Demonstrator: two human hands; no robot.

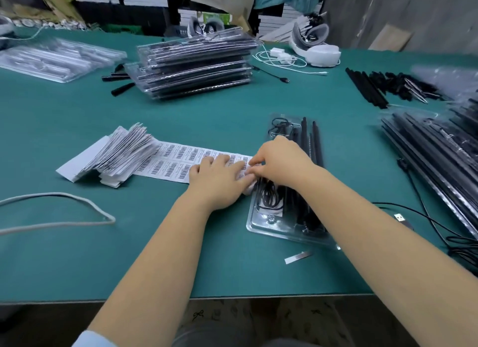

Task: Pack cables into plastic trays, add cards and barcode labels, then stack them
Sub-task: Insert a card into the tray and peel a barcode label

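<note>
A white strip of barcode labels (178, 163) lies across the green table (181, 119). My left hand (219, 181) rests flat on its right end, fingers straight. My right hand (279, 160) pinches a label at that same end of the strip with thumb and fingertips. Under my right forearm lies a clear plastic tray (284, 217) holding black cables and rods. A fanned pile of white cards (116, 155) sits at the strip's left end. A stack of packed trays (196, 64) stands at the back centre.
Empty clear trays (57, 59) lie at the back left. More packed trays (439, 150) and loose black cables (393, 85) fill the right side. A grey cord (59, 209) loops at the near left. A white charger cable (282, 59) and a small paper strip (297, 257) lie about.
</note>
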